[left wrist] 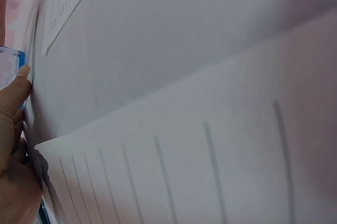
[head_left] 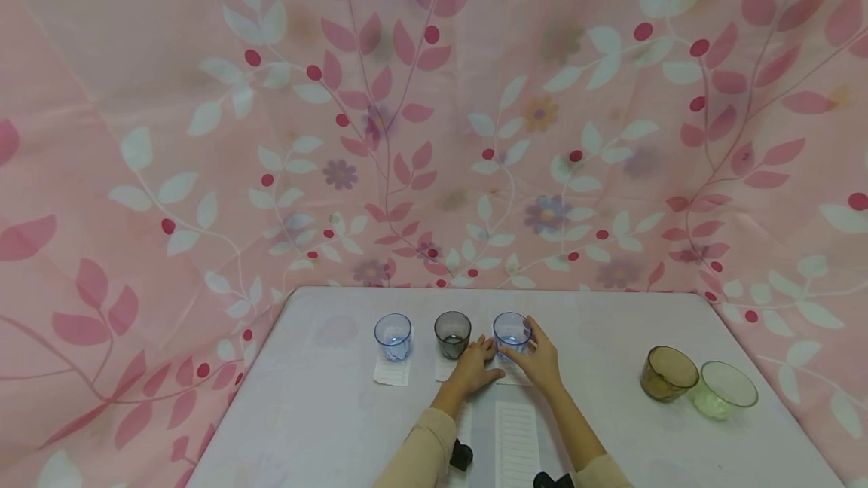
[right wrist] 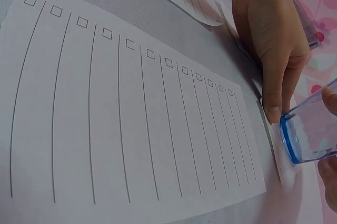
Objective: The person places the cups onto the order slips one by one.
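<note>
My right hand (head_left: 537,356) grips a clear blue glass (head_left: 511,331) at the right end of a row, thumb and fingers on opposite sides. The glass's blue base (right wrist: 289,139) stands on a paper slip (head_left: 513,375). Close to its left, my left hand (head_left: 473,369) reaches over the table with fingers extended, its thumb (right wrist: 272,100) down on the slip beside the base in the right wrist view. A dark grey glass (head_left: 452,330) stands just beyond the left hand on another slip (head_left: 444,369). Farther left is a second blue glass (head_left: 392,333), its slip (head_left: 391,373) partly underneath.
Ruled sheets with small checkboxes lie nearer me, one lined sheet (head_left: 517,443) between my forearms. An amber glass bowl (head_left: 667,376) and a pale green glass bowl (head_left: 724,390) stand at the right of the white table (head_left: 305,413). A floral curtain (head_left: 434,134) hangs behind.
</note>
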The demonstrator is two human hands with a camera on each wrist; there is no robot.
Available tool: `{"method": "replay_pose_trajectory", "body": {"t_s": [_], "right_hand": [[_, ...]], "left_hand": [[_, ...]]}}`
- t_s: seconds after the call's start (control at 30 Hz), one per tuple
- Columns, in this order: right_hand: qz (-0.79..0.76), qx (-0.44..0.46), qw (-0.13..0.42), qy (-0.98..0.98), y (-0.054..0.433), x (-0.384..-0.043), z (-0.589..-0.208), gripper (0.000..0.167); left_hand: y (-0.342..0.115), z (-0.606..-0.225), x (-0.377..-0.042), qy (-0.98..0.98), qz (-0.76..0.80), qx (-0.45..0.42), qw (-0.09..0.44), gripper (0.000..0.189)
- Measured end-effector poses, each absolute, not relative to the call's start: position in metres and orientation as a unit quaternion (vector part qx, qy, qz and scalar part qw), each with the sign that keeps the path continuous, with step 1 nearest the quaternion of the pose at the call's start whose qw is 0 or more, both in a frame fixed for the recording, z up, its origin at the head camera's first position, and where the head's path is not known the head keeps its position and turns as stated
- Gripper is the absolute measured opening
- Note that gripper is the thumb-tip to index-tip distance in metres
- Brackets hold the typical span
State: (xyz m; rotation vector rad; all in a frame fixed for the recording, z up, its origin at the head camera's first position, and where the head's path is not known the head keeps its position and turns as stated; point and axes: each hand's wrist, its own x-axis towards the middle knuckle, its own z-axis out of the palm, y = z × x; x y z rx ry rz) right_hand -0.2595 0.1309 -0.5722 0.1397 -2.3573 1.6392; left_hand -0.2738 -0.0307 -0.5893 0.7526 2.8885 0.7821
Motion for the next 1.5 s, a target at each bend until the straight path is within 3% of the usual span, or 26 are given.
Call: {"method": "replay_pose_trajectory", "body": {"t_s": [0.37,1.5], "right_hand": [[0.567,0.041,0.102,-0.816,0.133,-0.252,-0.561,0.085],[0.555,0.039,0.123,-0.822,0.137,-0.255,-0.572,0.085]], "left_hand": [[-0.032,-0.593,-0.275,0.942,0.203,0.269,0.004,0.057],[-0.032,-0.592,-0.274,0.936,0.231,0.265,0.003,0.055]]}}
